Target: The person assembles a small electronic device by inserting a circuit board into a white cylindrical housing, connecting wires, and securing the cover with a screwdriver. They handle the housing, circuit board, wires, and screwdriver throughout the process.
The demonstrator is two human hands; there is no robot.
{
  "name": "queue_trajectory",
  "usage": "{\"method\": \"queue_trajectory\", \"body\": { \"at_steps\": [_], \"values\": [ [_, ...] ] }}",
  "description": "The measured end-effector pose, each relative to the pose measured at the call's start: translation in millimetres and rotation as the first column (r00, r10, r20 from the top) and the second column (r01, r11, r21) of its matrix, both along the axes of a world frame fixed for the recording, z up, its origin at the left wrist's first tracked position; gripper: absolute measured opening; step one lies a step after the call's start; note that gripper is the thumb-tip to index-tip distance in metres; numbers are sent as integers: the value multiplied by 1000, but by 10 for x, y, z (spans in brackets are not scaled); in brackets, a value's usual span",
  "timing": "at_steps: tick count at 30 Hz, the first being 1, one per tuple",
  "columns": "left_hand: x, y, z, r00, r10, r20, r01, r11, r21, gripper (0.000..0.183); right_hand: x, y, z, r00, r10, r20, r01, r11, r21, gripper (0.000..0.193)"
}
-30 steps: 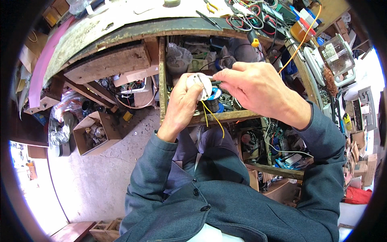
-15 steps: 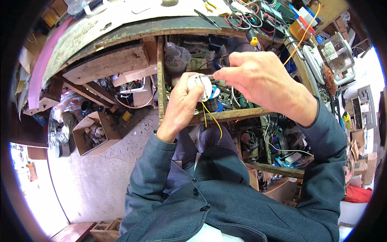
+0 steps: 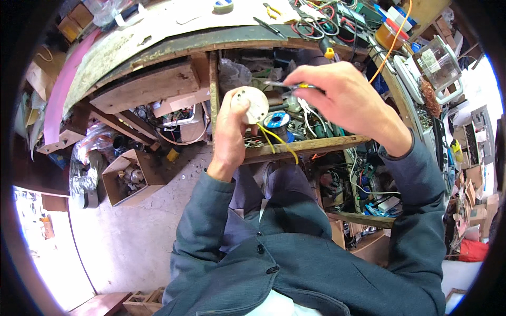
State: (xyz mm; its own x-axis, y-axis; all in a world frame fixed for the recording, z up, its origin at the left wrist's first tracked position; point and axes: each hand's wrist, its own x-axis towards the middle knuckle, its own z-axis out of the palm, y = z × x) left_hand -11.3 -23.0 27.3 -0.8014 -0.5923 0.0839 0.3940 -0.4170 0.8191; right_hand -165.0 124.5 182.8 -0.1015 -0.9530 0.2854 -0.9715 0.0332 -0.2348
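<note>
My left hand (image 3: 227,139) grips a round white disc-shaped fitting (image 3: 255,104) with small holes in its face, the thumb lying over its edge. Two yellow wires (image 3: 282,145) hang from its lower side. In my right hand (image 3: 348,105) is a slim tool (image 3: 289,85) with a grey metal end and a black-and-yellow part. Its exact kind is blurred and partly covered by the fingers. The tool's tip is up and to the right of the fitting, apart from it. Below both hands lies an open wooden drawer (image 3: 311,145).
A spool with a blue-and-white label (image 3: 276,120) stands in the cluttered drawer. On the bench (image 3: 179,34) are black tweezers (image 3: 270,28), yellow-handled pliers (image 3: 272,10) and tangled test leads (image 3: 316,23). A cardboard box (image 3: 132,178) sits on the floor at left.
The tool in my right hand has drawn away from the fitting and tilted. My left hand has turned the fitting, so more of its face shows, and the yellow wires have swung right.
</note>
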Motion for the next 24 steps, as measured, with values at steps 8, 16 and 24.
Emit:
{"method": "queue_trajectory", "body": {
  "at_steps": [8, 16, 24],
  "values": [
    [-14, -66, -156, 996, 30, -80, -11, 974, 226, 49, -564, 531, -983, 903, -411, -125, 427, 888, 169, 19],
    [-23, -43, -103, 995, 59, -79, -38, 968, 248, 53, -362, 411, -1162, 891, -445, -91, 444, 895, -36, 17],
    [-64, -62, -101, 987, 123, -99, -94, 961, 259, 52, 153, -218, -1144, 609, 7, 793, 208, 964, -168, 29]
  ]
}}
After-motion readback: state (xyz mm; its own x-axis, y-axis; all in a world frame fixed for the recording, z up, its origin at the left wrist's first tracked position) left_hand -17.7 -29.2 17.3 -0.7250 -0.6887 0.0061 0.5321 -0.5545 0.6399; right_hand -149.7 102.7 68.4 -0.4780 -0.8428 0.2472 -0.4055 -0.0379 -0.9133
